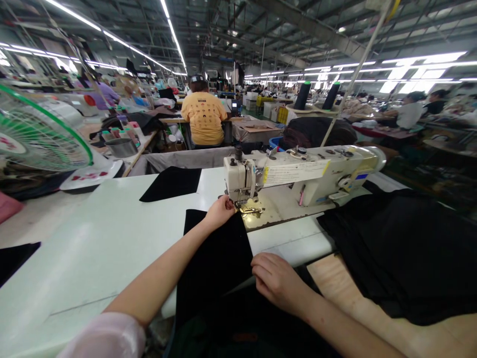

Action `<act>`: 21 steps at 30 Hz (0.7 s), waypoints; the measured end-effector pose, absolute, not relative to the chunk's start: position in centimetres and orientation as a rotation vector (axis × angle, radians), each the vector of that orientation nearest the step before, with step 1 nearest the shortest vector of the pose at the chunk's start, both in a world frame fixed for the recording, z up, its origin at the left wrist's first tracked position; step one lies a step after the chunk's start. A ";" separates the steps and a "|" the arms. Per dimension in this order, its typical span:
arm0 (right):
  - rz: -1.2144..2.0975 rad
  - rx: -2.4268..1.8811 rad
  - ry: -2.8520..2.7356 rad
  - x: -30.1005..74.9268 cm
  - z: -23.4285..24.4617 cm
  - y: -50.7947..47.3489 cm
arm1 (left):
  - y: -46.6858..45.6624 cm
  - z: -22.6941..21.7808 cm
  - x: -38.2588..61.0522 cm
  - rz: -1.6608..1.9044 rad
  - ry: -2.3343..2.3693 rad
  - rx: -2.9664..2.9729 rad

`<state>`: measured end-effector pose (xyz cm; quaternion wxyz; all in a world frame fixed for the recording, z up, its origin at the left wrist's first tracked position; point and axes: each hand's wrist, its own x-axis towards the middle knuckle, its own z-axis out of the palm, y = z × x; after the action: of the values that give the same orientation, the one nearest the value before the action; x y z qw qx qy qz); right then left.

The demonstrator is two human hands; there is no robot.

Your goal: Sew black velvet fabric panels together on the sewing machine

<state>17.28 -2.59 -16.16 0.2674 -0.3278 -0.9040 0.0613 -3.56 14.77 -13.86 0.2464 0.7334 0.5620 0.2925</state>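
Observation:
A black fabric panel (214, 253) lies over the table's front edge, its upper right corner close to the needle area of a white sewing machine (290, 171). My left hand (222, 211) is closed in a pinch at the machine's presser foot, over that corner; what sits between the fingertips is too small to make out. Lower down, the fingers of my right hand (274, 278) are curled on the panel's right edge and grip it. The fabric hangs down toward my lap.
Another black panel (173, 183) lies on the pale tabletop (122, 219) behind my left arm. A pile of black fabric (402, 248) rests on a wooden board at the right. A green fan (40, 134) stands far left. A person in a yellow shirt (204, 117) sits ahead.

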 end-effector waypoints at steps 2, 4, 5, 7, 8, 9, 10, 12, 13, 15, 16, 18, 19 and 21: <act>0.165 -0.865 -2.468 17.4 -16.2 -2.6 | 13.9 -13.1 -3.3 0.798 1.608 2.050; 0.165 -0.839 -2.485 17.5 -16.1 -2.6 | 11.7 -12.3 -2.9 0.827 1.684 2.111; 0.167 -0.829 -2.488 17.6 -16.1 -2.6 | 10.1 -11.9 -2.7 0.839 1.703 2.145; 0.176 -0.814 -2.490 17.8 -16.0 -2.6 | 5.9 -11.6 -2.4 0.777 1.600 2.269; 0.184 -0.812 -2.493 17.9 -15.9 -2.6 | 3.6 -11.7 -2.4 0.706 1.482 2.348; 0.192 -0.811 -2.498 17.9 -15.9 -2.6 | 1.4 -12.1 -2.5 0.598 1.295 2.454; 0.199 -0.810 -2.501 18.0 -15.8 -2.6 | -0.5 -12.5 -2.8 0.533 1.164 2.532; 0.204 -0.811 -2.508 18.1 -15.8 -2.5 | -3.0 -13.7 -3.5 0.498 1.013 2.674; 0.204 -0.815 -2.508 18.1 -15.8 -2.4 | -3.5 -14.2 -3.9 0.516 0.997 2.724; 0.201 -0.834 -2.498 18.0 -15.8 -1.8 | -3.2 -14.8 -4.6 0.546 0.978 2.774; 0.202 -0.849 -2.489 17.8 -15.8 -1.4 | -2.6 -14.8 -4.8 0.550 0.967 2.772; 0.202 -0.868 -2.468 17.5 -15.8 -0.2 | -0.8 -14.4 -5.1 0.555 0.960 2.741; 0.197 -0.868 -2.459 17.4 -15.8 0.4 | 0.0 -14.0 -5.2 0.557 0.964 2.727; 0.172 -0.861 -2.453 17.0 -15.7 1.9 | 1.6 -13.4 -5.3 0.546 0.979 2.708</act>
<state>17.03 1.89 -15.68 0.2649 -0.3185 -0.9079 0.0637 -5.30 1.60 -13.36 0.1050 0.9189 0.3321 0.1853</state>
